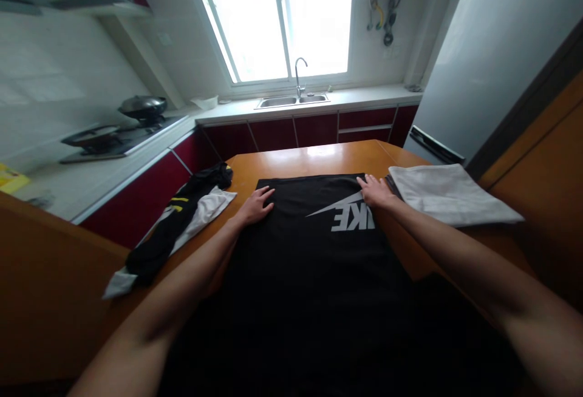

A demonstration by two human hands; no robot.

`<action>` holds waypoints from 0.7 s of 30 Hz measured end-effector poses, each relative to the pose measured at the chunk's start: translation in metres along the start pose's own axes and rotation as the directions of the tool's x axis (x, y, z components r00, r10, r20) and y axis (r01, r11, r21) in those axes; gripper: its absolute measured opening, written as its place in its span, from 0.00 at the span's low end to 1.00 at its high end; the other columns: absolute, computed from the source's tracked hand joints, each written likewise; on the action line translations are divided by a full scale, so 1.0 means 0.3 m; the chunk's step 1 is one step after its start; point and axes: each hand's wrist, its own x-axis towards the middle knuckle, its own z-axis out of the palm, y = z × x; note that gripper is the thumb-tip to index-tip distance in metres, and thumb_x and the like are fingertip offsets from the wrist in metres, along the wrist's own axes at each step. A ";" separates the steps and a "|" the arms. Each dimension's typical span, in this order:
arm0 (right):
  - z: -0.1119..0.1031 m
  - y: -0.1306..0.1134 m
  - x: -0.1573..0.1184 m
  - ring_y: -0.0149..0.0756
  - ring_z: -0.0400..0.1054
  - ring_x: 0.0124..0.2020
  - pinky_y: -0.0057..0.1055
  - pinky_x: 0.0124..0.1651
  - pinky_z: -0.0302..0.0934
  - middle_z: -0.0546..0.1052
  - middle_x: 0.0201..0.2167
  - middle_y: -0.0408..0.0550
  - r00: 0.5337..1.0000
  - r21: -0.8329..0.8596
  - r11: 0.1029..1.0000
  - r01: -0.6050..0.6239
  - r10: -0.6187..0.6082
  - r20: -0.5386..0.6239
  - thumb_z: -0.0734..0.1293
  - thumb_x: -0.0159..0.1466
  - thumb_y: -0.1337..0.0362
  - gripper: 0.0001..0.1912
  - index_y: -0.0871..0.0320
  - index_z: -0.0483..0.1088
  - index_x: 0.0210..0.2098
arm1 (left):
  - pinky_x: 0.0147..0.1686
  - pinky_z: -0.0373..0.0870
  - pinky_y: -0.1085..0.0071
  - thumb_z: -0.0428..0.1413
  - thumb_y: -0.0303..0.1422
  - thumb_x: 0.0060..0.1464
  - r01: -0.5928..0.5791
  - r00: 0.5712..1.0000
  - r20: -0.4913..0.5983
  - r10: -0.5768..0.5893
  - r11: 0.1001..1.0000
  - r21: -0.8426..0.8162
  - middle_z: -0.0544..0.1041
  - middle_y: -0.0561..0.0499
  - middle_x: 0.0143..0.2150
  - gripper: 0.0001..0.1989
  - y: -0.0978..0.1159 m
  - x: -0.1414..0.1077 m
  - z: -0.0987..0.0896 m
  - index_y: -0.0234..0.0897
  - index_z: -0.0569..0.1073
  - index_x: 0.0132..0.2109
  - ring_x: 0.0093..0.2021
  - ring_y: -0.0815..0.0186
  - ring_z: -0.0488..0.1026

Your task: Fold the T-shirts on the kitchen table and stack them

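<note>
A black T-shirt (300, 251) with a grey swoosh and upside-down lettering is spread over the wooden table, its straight edge at the far side. My left hand (257, 204) rests on the shirt's far left edge, fingers stretched and apart. On the far right corner lies my right hand (373, 190), flat with fingers extended, partly covering the printed letters. The near part of the shirt runs down into dark shadow, where its outline is hard to make out.
Right of the shirt lies a folded white cloth (449, 193) on the table (305, 157). Crumpled black and white clothes (182, 221) lie along the left edge. Beyond are a counter with a sink (279, 101), a stove with pans (143, 107), and a fridge (496, 51) at right.
</note>
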 end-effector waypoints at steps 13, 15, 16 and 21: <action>0.118 -0.157 0.092 0.50 0.31 0.74 0.53 0.71 0.27 0.40 0.74 0.62 0.986 0.168 0.972 -0.163 0.168 -0.017 0.48 0.70 0.41 0.42 0.65 0.44 0.73 | 0.69 0.41 0.45 0.37 0.55 0.66 0.301 0.938 0.136 -0.319 0.943 0.139 0.47 0.43 0.76 0.34 0.025 0.097 0.053 0.46 0.54 0.72 0.74 0.49 0.42; 0.124 -0.130 0.107 0.48 0.32 0.75 0.52 0.71 0.26 0.41 0.74 0.61 0.993 0.180 0.978 -0.103 0.113 -0.046 0.49 0.70 0.41 0.42 0.64 0.46 0.73 | 0.69 0.41 0.45 0.38 0.56 0.65 0.293 0.942 0.125 -0.311 0.945 0.144 0.47 0.43 0.76 0.35 0.028 0.105 0.051 0.45 0.55 0.72 0.74 0.49 0.42; 0.125 -0.123 0.113 0.48 0.33 0.74 0.52 0.72 0.26 0.42 0.74 0.60 0.990 0.187 0.978 -0.095 0.113 -0.088 0.49 0.71 0.42 0.40 0.64 0.48 0.72 | 0.69 0.41 0.45 0.38 0.56 0.65 0.290 0.947 0.100 -0.306 0.946 0.146 0.48 0.42 0.75 0.35 0.037 0.113 0.053 0.44 0.56 0.72 0.74 0.49 0.43; 0.130 -0.134 0.131 0.48 0.37 0.74 0.49 0.72 0.30 0.48 0.74 0.59 0.958 0.254 0.963 -0.088 0.152 -0.243 0.50 0.72 0.50 0.33 0.64 0.55 0.69 | 0.69 0.41 0.42 0.37 0.54 0.66 0.370 0.926 0.035 -0.376 0.921 0.117 0.49 0.39 0.75 0.35 0.088 0.166 0.074 0.40 0.56 0.72 0.74 0.48 0.43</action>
